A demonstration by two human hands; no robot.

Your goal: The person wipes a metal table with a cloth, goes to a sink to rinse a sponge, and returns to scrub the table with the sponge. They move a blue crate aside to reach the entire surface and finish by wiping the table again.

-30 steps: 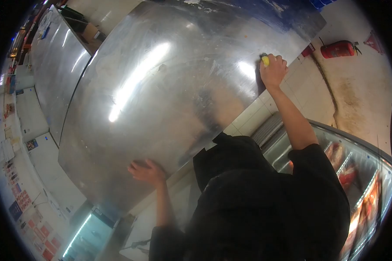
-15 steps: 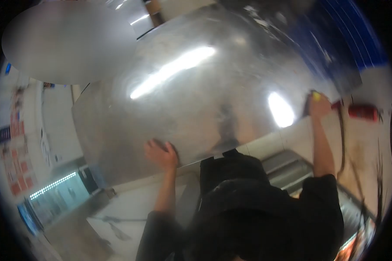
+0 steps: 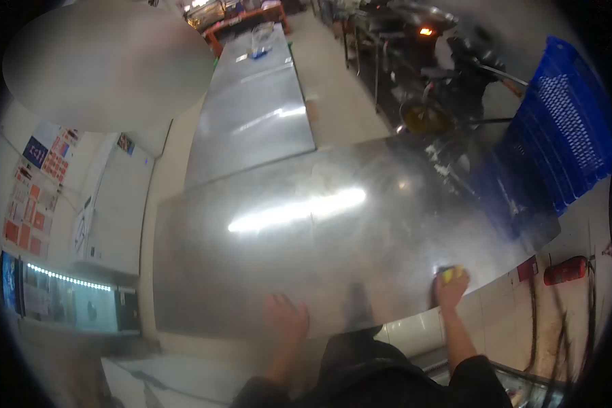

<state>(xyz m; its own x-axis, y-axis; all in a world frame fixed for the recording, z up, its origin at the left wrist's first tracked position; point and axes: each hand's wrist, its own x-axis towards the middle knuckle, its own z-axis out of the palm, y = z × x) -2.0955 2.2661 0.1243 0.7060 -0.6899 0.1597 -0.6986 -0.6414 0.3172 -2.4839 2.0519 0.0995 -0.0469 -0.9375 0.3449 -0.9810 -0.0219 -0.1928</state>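
Note:
A broad stainless steel table spans the space before me, with bright light reflections on its top. My left hand rests on the near part of the table, slightly blurred, with fingers spread and nothing in it. Nearer the right end of the same top, my right hand presses down a small yellow sponge with a dark side. The fingers wrap over the sponge and partly hide it.
A blue plastic crate stands at the table's right end. Beyond are a second steel table and a stove with woks. A red fire extinguisher is at right, a white freezer at left.
My view has tilted up, bringing the farther table and stove into sight. My right hand has moved with the sponge inward from the table's right edge. My left hand stays on the tabletop.

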